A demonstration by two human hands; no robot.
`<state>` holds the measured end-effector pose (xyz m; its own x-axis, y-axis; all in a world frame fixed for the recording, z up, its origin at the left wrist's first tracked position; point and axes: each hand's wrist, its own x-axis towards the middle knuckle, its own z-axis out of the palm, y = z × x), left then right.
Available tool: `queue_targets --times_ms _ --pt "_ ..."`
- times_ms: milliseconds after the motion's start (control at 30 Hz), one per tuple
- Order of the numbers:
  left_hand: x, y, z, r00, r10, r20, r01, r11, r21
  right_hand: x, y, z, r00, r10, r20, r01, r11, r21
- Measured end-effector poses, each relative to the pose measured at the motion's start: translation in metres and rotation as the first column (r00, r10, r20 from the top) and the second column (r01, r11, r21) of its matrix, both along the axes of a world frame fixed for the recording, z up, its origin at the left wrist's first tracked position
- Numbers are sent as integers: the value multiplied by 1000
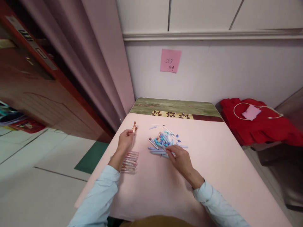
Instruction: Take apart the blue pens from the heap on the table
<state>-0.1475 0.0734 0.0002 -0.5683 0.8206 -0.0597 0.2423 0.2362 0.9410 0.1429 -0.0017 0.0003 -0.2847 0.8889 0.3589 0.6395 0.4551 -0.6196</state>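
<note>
My left hand (125, 140) is pinched round a slim orange-brown piece (134, 127), which stands up past the fingertips at the table's left side. Just below that hand is a row of several clear, pink-tinted tubes (131, 162), partly covered by my wrist. My right hand (180, 157) has its thumb and fingers closed together at the near edge of a loose pile of blue and lilac pen-like parts (163, 137). Whatever it grips there is too small to make out. Light blue sticks (157, 152) lie beside its fingertips, and small turquoise and dark blue pieces are mixed into the pile.
A pale pink cover (213, 176) lies over the table, with a green patterned strip (175, 107) showing at the far end. Behind stands a wall with a pink note (170, 61). A curtain (106, 63) hangs left; red cloth (260, 126) with a white cable sits right.
</note>
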Motion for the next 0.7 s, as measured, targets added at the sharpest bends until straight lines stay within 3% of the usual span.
queue_targets --times_ms 167,400,533,700 --pt "-21 -11 16 996 -16 88 14 1000 20 -68 43 6 984 117 138 -97 985 -139" --pt "-33 -22 12 993 -23 118 21 999 26 -171 108 -5 943 152 296 -73 962 -263" --pt "-38 -22 9 994 -31 109 28 999 32 -194 120 -14 913 172 370 -64 956 -285" --pt "-32 -16 6 992 -50 116 46 998 39 -196 118 -12 860 238 452 -136 960 -247"
